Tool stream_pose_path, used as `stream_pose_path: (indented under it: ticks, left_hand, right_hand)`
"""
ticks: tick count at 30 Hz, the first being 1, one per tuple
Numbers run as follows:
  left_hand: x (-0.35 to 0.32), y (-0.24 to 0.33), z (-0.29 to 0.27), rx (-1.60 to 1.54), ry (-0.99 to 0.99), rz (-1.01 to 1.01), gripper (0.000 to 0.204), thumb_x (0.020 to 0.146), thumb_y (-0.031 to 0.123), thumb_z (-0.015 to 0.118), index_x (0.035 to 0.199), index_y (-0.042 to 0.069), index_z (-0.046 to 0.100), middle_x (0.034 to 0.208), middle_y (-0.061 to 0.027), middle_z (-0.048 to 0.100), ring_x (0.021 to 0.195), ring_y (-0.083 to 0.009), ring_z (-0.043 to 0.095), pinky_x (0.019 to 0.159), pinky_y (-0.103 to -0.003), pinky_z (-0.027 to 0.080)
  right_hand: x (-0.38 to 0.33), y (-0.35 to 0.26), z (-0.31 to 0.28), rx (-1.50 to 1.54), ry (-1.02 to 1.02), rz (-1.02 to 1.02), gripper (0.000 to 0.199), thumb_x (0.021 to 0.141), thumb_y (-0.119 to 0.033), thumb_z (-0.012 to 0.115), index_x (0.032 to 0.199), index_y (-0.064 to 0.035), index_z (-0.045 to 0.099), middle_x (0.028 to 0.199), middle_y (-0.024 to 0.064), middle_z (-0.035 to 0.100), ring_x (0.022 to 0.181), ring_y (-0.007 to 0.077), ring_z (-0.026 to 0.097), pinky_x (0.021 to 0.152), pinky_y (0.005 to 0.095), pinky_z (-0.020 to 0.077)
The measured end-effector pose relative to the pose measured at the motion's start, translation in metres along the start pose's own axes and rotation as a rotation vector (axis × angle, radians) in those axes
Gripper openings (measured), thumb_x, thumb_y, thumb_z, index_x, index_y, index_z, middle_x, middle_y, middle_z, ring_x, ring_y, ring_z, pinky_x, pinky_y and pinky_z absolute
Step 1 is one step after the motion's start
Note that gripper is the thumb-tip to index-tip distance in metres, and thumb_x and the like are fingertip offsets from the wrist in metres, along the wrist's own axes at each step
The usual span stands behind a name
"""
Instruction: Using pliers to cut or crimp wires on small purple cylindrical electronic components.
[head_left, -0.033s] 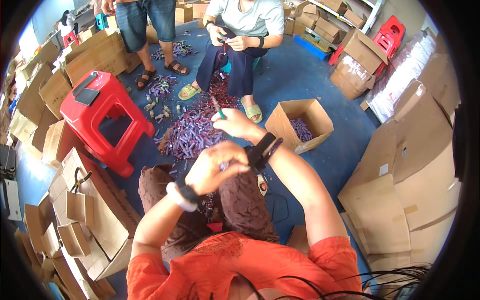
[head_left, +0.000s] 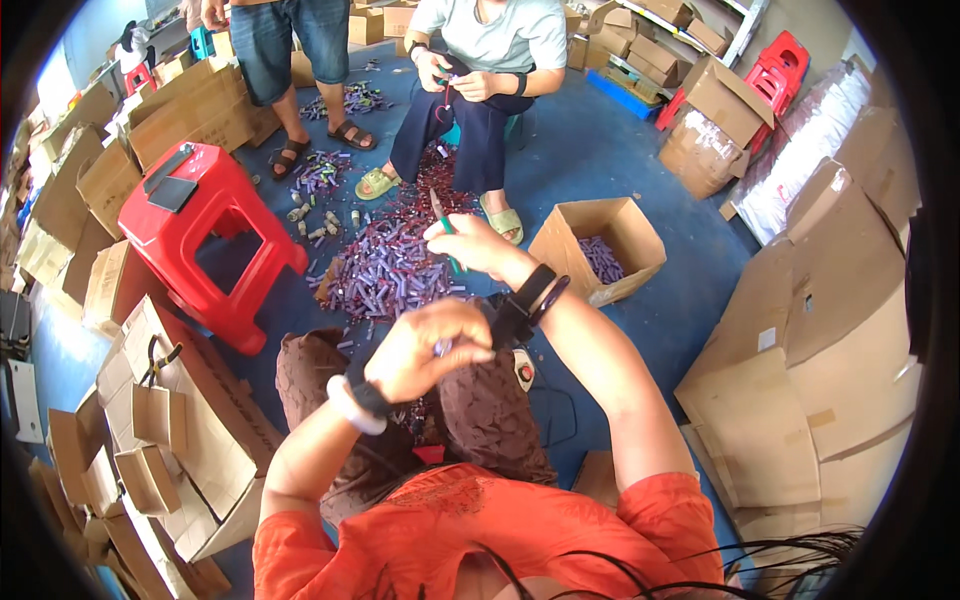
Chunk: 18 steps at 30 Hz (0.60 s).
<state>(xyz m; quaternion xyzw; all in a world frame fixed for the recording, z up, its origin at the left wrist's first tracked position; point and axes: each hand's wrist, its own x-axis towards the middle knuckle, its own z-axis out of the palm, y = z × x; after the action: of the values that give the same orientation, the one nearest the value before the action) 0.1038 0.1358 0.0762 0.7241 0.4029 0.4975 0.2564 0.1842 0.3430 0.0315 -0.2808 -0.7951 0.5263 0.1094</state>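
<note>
Gripping a slim green-handled metal tool (head_left: 437,206), the right hand (head_left: 475,246) reaches out over the near side of a heap of purple cylinders (head_left: 385,275) on the blue floor. The tool's pale tip points up and away from the person, toward dark red bits strewn behind the heap. Nearer the body, the left hand (head_left: 425,347) is above the knees, its fingers curled on a small purple piece (head_left: 442,347) — mostly hidden and blurred, so its full shape cannot be told. The two hands are apart, the left one lower and close to the right wrist's black band (head_left: 530,290).

To the right of the heap, an open cardboard box (head_left: 560,262) has more purple cylinders inside. On the left stands a red stool (head_left: 240,315) with a dark phone (head_left: 173,194) lying on its seat. Across the heap sits a co-worker (head_left: 490,45) in green slippers — both hands raised together at a small item — and beside them stands another person (head_left: 295,50) in denim shorts.
</note>
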Motion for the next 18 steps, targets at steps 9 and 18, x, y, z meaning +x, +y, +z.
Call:
stream_pose_path:
  ticks: [9, 18]
  left_hand:
    - [-0.005, -0.016, 0.029, -0.411, 0.224, -0.332, 0.009, 0.093, 0.006, 0.057, 0.099, 0.001, 0.053, 0.094, -0.0107, 0.063, 0.070, -0.0176, 0.065, 0.065, -0.029, 0.052]
    - [0.002, -0.044, 0.060, -0.061, 0.407, -0.474, 0.034, 0.085, 0.029, 0.071, 0.094, -0.002, 0.064, 0.087, -0.0162, 0.067, 0.081, -0.0225, 0.066, 0.076, -0.034, 0.049]
  right_hand:
    - [-0.011, -0.027, 0.026, 0.771, -0.074, 0.037, 0.039, 0.091, -0.029, 0.058, 0.122, -0.0056, 0.056, 0.118, 0.0104, 0.057, 0.118, 0.0254, 0.054, 0.087, 0.0502, 0.0502]
    - [0.006, -0.008, 0.037, 0.322, 0.385, -0.076, 0.034, 0.083, -0.021, 0.067, 0.111, -0.0016, 0.062, 0.094, 0.0031, 0.063, 0.080, 0.0100, 0.058, 0.067, 0.0262, 0.0488]
